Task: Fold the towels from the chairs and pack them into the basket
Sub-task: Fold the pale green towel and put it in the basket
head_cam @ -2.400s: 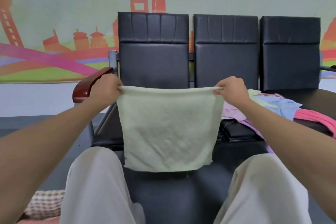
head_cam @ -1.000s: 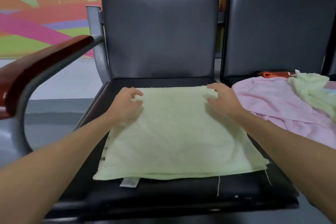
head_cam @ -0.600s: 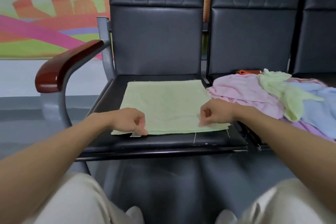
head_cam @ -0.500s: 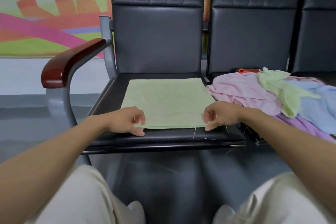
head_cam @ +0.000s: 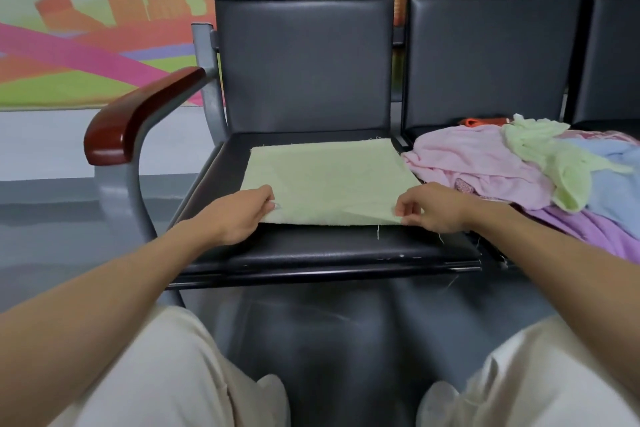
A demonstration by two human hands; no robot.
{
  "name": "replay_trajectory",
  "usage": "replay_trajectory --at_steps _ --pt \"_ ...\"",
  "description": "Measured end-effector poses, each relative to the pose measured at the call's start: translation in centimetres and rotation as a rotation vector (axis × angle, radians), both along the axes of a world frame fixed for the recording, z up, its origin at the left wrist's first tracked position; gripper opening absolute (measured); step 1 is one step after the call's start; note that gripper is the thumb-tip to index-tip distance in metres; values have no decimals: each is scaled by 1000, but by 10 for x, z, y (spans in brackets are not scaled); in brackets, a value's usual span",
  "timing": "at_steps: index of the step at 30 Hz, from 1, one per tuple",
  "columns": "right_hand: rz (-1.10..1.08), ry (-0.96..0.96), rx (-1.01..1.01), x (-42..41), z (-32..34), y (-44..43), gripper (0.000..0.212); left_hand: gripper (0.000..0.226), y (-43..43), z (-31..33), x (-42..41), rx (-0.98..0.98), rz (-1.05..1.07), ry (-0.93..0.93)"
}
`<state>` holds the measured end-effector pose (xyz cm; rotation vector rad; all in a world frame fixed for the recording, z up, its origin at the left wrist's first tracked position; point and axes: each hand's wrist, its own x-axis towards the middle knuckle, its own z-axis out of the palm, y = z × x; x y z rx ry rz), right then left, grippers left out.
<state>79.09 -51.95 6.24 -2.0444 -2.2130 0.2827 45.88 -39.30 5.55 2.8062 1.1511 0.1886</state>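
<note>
View from a head camera, looking down along a person's two bare forearms to a row of black padded chairs. A pale green towel [head_cam: 329, 180], folded into a flat rectangle, lies on the seat of the left chair [head_cam: 346, 250], towards its right side and back from the front edge. The left hand [head_cam: 239, 215] grips the towel's near left corner, with the thumb on top of the cloth and the fingers curled in. The cloth hides those fingers, so it is hard to say how far they reach beneath it. The right hand [head_cam: 433, 208] pinches the near right corner between thumb and fingertips. That corner is raised a little off the seat, and loose threads hang from the near edge. A dark red wooden armrest [head_cam: 138, 111] on a grey metal frame stands at the left of this chair. On the next seat to the right is a loose heap of unfolded towels: a pink towel [head_cam: 478, 163] just beside the green one, a crumpled light green towel [head_cam: 554, 163] lying over it, a blue towel [head_cam: 616, 177] at the far right and a purple towel [head_cam: 588, 232] nearest the camera. Something small and orange [head_cam: 481, 121] shows behind the heap. A colourful skyline mural [head_cam: 86, 45] covers the wall on the left. The person's knees in cream trousers [head_cam: 173, 374] fill the bottom of the view.
</note>
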Motion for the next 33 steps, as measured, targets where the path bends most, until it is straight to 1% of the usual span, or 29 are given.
replay_trajectory --at_steps 3,5,7,10,13,14,18,20,21,23,25,28,31,33 --pt "-21 66 -26 3 -1 2 21 24 4 -3 7 58 62 -9" --pt "-2 58 -57 6 -4 4 30 25 7 -4 12 51 101 -31" --pt "-13 31 -38 10 -8 8 22 26 11 -5 14 16 124 -58" --pt "-105 55 43 11 -9 10 13 32 19 -5 11 -52 121 -94" --pt "-225 108 171 11 -6 10 15 41 18 -1 6 -120 65 -156" --pt "-274 114 214 12 -5 9 18 39 16 0 4 -130 56 -189" --pt "-470 179 322 16 5 1 35 16 12 2 -10 -184 90 -325" --pt "-500 206 357 19 5 -3 40 10 10 -1 -16 -278 104 -383" --pt "-490 225 358 21 5 -5 37 9 7 0 -18 -325 108 -419" --pt "-418 259 304 21 3 -11 23 10 3 3 -23 -367 126 -486" --pt "-347 276 247 20 2 -16 9 12 2 6 -27 -342 142 -524" --pt "-317 367 217 17 6 -22 10 9 -1 11 -31 -274 187 -575" --pt "-289 474 57 9 16 -32 7 17 -7 18 -33 -198 250 -617" --pt "-278 613 -13 0 23 -40 4 21 -13 21 -36 -172 275 -640"
